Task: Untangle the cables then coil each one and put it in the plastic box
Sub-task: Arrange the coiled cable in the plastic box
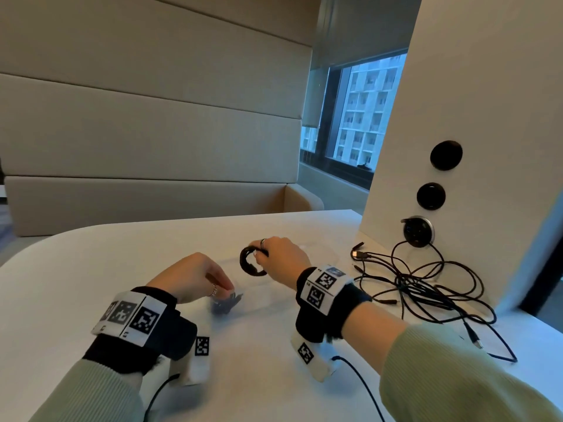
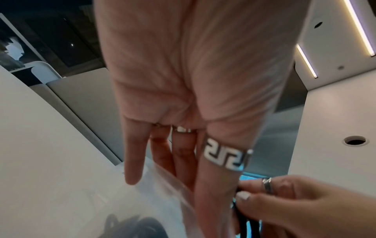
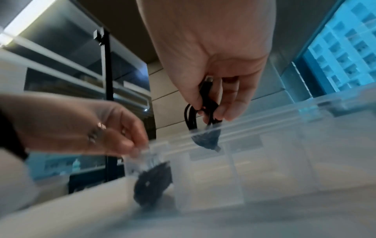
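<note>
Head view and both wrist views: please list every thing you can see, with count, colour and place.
coiled cable: one, black, held above the plastic box
plastic box: one, clear, on the table between the hands
cable in box: one coil, black, at the box's left end
tangled cables: count unclear, black, on the table at right
table: one, white
round sockets: three, black, on the white panel
left hand: at the box's left end; its grip is unclear
right hand: pinches the coiled cable
</note>
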Tool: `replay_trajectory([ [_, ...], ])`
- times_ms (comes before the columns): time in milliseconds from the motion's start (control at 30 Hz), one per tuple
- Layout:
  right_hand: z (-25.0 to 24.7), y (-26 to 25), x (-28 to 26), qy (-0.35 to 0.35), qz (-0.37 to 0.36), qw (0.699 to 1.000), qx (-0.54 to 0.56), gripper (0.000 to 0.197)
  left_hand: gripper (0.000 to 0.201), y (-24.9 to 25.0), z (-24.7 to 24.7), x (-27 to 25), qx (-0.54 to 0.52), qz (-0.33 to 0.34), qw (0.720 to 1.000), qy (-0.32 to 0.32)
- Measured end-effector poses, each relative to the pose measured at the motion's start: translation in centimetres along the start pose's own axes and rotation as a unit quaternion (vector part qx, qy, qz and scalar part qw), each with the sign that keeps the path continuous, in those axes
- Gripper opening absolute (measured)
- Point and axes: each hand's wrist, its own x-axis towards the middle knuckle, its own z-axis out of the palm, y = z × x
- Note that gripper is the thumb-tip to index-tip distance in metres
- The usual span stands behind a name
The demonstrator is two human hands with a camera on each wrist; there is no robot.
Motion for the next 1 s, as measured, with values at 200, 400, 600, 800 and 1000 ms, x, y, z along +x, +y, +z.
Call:
replay_trajectory([
  [200,1.5,-1.7,-0.5,-0.061,-0.111,0.946,-0.297,0.029,0.022,0.0,0.0,-0.2,-0.018,0.002,1.000,-0.003],
  [400,0.4,-2.8,-0.3,-0.098,-0.145,0.911,-0.374,0.019,0.021,-0.1,0.0,-0.3,-0.037,-0.001,0.999,-0.002],
  [600,1.3,-2.0,0.4,-0.087,-0.121,0.952,-0.269,0.022,0.020,-0.2,-0.1,-0.2,-0.046,-0.006,0.999,-0.005],
  [800,1.2,0.1,1.0,-0.130,-0.022,0.991,0.031,0.017,0.016,-0.3,-0.1,-0.2,-0.051,-0.017,0.999,-0.005],
  [1000,-0.5,0.5,1.2,-0.219,0.090,0.959,0.154,0.015,0.017,-0.3,-0.1,0.0,-0.050,-0.024,0.998,-0.002],
])
